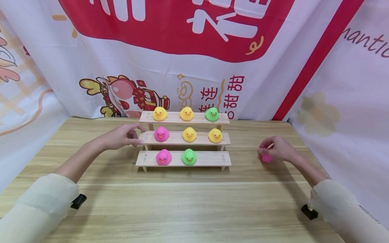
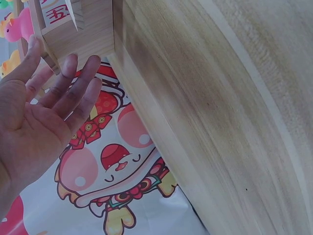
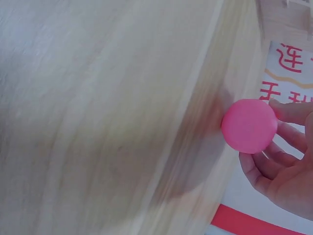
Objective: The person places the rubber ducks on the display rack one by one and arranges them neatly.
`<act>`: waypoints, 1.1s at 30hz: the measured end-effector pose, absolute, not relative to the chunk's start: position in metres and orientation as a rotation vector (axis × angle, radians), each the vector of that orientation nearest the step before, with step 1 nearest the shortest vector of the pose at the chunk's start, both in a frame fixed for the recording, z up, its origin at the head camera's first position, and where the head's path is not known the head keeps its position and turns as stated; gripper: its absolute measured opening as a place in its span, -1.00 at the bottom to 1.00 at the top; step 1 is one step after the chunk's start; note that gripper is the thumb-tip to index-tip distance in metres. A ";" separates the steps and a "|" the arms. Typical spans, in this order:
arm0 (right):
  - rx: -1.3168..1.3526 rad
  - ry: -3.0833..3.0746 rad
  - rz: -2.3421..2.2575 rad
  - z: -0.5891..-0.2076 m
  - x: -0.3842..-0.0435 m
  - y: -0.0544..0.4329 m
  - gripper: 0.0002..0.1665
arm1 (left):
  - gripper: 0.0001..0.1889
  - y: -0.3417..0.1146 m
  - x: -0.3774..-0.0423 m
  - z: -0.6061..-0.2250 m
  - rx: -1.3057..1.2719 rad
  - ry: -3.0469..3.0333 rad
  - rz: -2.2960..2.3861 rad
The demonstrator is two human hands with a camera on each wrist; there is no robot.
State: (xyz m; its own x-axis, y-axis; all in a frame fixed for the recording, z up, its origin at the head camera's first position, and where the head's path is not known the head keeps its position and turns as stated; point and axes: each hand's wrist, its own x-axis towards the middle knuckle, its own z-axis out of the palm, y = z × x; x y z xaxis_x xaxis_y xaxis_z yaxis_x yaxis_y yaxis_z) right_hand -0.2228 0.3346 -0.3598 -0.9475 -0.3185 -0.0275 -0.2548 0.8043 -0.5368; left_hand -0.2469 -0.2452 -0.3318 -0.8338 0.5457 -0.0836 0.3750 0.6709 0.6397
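Note:
A three-tier wooden stand (image 1: 206,159) carries rubber ducks on each step. My left hand (image 1: 126,136) is at the left end of the middle step, its thumb and index finger on either side of the board's end. In the left wrist view, the other fingers of that hand (image 2: 49,107) are loosely bent beside the board. Off to the stand's right, my right hand (image 1: 277,149) pinches a pink rubber duck (image 1: 267,158) just over the table. The right wrist view shows this duck's flat round underside (image 3: 249,126) between thumb and fingers; its head is hidden.
The top step bears two yellow ducks (image 1: 186,114) and a green duck (image 1: 212,114). A pink duck (image 1: 161,134) and two yellow ones stand on the middle step. Below are a pink duck (image 1: 163,157) and a green duck (image 1: 189,157). Printed cloth (image 1: 170,64) hangs behind the table (image 1: 182,206).

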 end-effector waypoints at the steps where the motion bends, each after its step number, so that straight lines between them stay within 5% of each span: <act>1: -0.449 2.870 -0.848 -0.359 -0.222 0.333 -0.83 | -0.49 -0.245 -0.247 -0.332 0.748 2.619 0.914; 33: -0.715 2.978 -0.854 -0.331 -0.204 0.283 -0.68 | -0.49 -0.243 -0.246 -0.329 0.729 2.618 0.914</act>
State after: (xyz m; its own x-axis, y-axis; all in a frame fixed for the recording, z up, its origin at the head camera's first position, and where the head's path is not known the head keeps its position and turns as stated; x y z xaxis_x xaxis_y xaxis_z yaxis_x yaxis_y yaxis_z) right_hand -0.2042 0.2832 -0.3311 -0.8981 -0.4111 0.1564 -0.4315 0.7544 -0.4946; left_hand -0.2457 -0.2427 -0.3294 -0.8357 0.5420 -0.0882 0.3694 0.6738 0.6400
